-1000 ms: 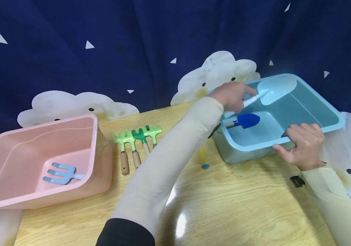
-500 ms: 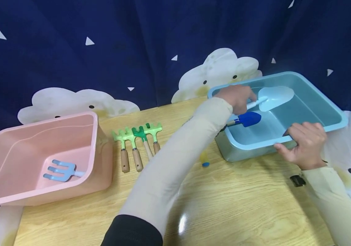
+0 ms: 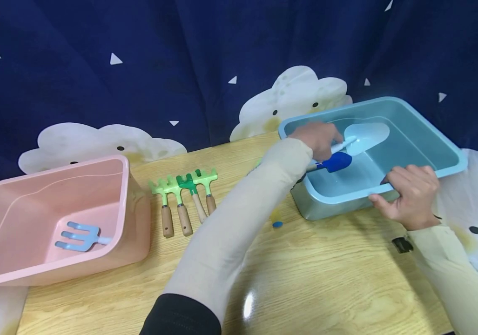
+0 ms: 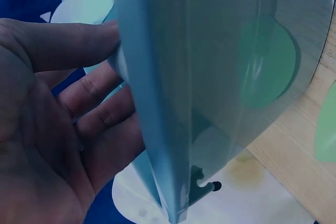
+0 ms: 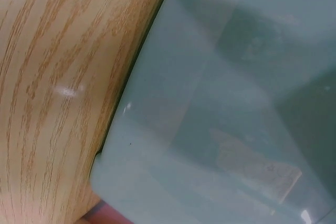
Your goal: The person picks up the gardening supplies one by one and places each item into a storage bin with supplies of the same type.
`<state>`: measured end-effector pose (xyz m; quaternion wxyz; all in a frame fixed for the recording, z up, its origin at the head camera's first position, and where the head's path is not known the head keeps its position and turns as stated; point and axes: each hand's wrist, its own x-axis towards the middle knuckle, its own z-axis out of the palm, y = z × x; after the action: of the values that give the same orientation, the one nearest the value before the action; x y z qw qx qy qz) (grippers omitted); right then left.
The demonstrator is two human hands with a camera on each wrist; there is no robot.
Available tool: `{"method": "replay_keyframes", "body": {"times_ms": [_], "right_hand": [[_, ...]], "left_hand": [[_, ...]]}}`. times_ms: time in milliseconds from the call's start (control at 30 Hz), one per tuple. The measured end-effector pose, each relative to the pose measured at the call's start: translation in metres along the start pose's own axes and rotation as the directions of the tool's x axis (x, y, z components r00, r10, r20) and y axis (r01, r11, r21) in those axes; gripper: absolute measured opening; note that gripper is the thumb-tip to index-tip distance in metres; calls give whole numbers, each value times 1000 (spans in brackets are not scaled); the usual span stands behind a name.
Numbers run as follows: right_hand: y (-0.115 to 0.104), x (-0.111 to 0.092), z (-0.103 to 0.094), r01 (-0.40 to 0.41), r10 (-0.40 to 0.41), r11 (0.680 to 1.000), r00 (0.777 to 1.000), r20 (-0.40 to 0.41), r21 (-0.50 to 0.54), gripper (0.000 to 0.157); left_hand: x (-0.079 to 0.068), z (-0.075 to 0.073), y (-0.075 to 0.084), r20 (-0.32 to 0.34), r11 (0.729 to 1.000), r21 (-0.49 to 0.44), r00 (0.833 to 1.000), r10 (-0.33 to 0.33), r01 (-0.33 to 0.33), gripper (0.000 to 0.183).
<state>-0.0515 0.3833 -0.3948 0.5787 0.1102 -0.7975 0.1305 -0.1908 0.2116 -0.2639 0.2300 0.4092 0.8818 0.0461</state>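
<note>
Over the left end of the light blue bin (image 3: 343,199), my left hand (image 3: 315,138) holds the pale handle of a light blue trowel (image 3: 370,135). Its blade lies inside the bin, tilted toward the back wall. Below it on the bin floor is a dark blue trowel (image 3: 340,162), its handle partly hidden by my hand and sleeve. In the left wrist view my thumb and fingers (image 4: 86,95) are close against the bin's rim (image 4: 144,77). My right hand (image 3: 414,193) grips the bin's front rim, fingers over the edge and thumb outside. The right wrist view shows mainly the bin's outer wall (image 5: 184,129).
A pink bin (image 3: 123,232) at the left contains a light blue hand fork (image 3: 80,236). Several green rakes (image 3: 183,223) with wooden handles lie side by side between the bins. A yellow handle with a blue tip (image 3: 278,224) shows beside the blue bin. A dark curtain (image 3: 138,93) hangs behind.
My left hand has lowered the light blue trowel deeper into the blue bin, its blade dropping from the back rim and shifting slightly left. My right hand stays on the rim.
</note>
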Motion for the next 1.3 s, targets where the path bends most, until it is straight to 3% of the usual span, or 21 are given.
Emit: {"method": "replay_keyframes", "body": {"times_ms": [433, 600, 1000, 1233, 1300], "right_hand": [[-3, 2, 0, 1, -1, 1000, 1000, 1, -3, 88], [-6, 3, 2, -1, 1, 1000, 1000, -12, 8, 87], [-9, 3, 7, 5, -5, 1000, 1000, -13, 24, 88], [-4, 0, 9, 5, -5, 1000, 1000, 9, 25, 87], [-3, -2, 9, 1, -2, 1000, 1000, 23, 22, 87]], "left_hand": [[0, 4, 12, 69, 1000, -26, 998, 9, -7, 59], [1, 6, 17, 91, 999, 26, 995, 27, -30, 56], [5, 17, 13, 46, 1000, -14, 999, 28, -28, 49], [9, 20, 0, -8, 999, -33, 1000, 27, -28, 33], [7, 17, -6, -29, 999, -39, 999, 26, -27, 39]]}}
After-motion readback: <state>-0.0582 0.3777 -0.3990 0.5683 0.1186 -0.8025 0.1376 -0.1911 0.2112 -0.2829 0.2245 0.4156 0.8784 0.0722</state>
